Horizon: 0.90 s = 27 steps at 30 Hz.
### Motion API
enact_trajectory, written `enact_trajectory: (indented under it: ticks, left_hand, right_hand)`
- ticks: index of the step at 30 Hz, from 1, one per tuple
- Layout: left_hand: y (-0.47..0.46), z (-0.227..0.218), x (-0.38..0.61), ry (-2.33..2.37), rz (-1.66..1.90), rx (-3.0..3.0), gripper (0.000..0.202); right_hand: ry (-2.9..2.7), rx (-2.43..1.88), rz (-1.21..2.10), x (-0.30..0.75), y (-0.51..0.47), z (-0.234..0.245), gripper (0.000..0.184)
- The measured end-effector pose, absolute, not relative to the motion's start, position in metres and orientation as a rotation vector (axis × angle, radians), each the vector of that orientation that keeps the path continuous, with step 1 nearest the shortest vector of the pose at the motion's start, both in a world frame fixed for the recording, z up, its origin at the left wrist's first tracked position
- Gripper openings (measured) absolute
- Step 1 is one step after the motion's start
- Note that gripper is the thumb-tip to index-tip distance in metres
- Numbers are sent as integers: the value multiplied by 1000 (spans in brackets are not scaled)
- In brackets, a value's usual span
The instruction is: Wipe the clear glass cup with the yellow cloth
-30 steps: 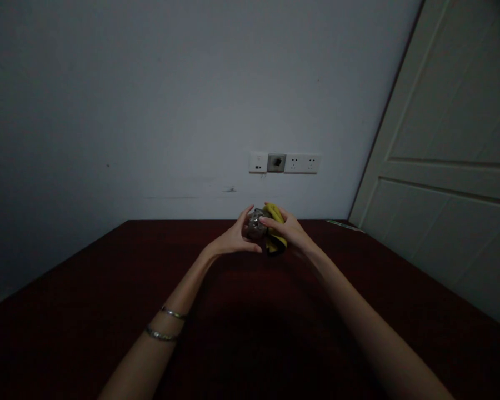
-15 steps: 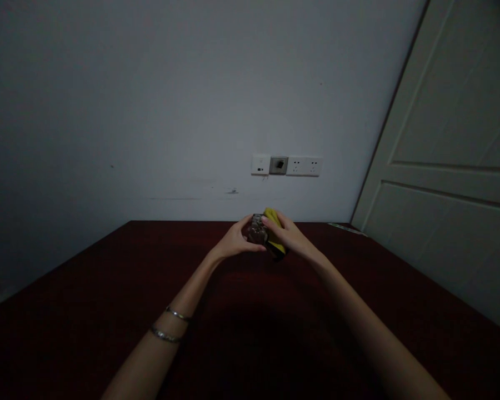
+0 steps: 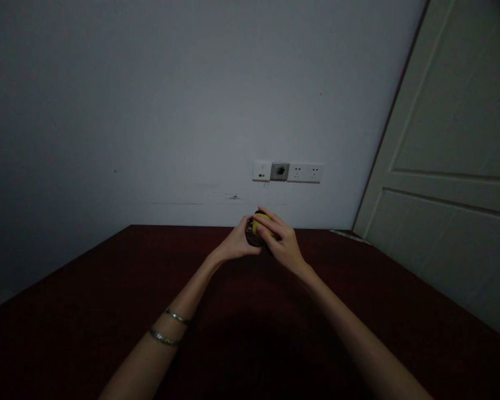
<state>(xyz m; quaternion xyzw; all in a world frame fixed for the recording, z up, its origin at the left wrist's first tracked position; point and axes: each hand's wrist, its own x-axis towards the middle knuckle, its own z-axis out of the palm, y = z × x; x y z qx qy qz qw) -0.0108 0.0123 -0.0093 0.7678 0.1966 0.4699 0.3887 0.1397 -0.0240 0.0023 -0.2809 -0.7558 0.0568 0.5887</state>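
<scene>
My left hand (image 3: 235, 241) is wrapped round a dark, shiny, glass-like object (image 3: 252, 238), gripping it from the left with the thumb below. Its exact kind is hard to make out in the dim light. On the right, my right hand (image 3: 286, 247) holds a yellow cloth (image 3: 260, 222) with a dark part, pressed against the upper right of the shiny object. Fingers of both hands cover much of the two things. They are held up above the far part of the dark red table (image 3: 183, 278).
Behind the table stands a pale wall with a row of switch and socket plates (image 3: 287, 171). A light panelled door (image 3: 445, 222) closes off the right side. Near the table's far right corner lies a thin flat strip (image 3: 350, 236).
My right hand has moved left and turned over, bringing the yellow cloth across the front of the shiny object. The left hand keeps its hold; the whole view has shifted slightly.
</scene>
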Motion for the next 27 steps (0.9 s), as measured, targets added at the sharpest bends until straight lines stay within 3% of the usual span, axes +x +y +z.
enact_trajectory:
  ticks: [9, 16, 23, 27]
  left_hand:
    - [4, 4, -15, 453, 1201, 2018, 74]
    - [-11, 7, -9, 475, 1239, 1984, 76]
    - [-8, -3, -7, 568, 1231, 2012, 77]
    - [-6, -7, -5, 520, 1237, 1940, 75]
  right_hand:
    - [-1692, -606, 141, 140, -20, -1, 30]
    - [-1442, -690, 461, 136, -19, 13, 32]
    - [-1770, -598, 7, 137, -31, 15, 33]
    - [-1874, -531, -52, 140, -31, 15, 34]
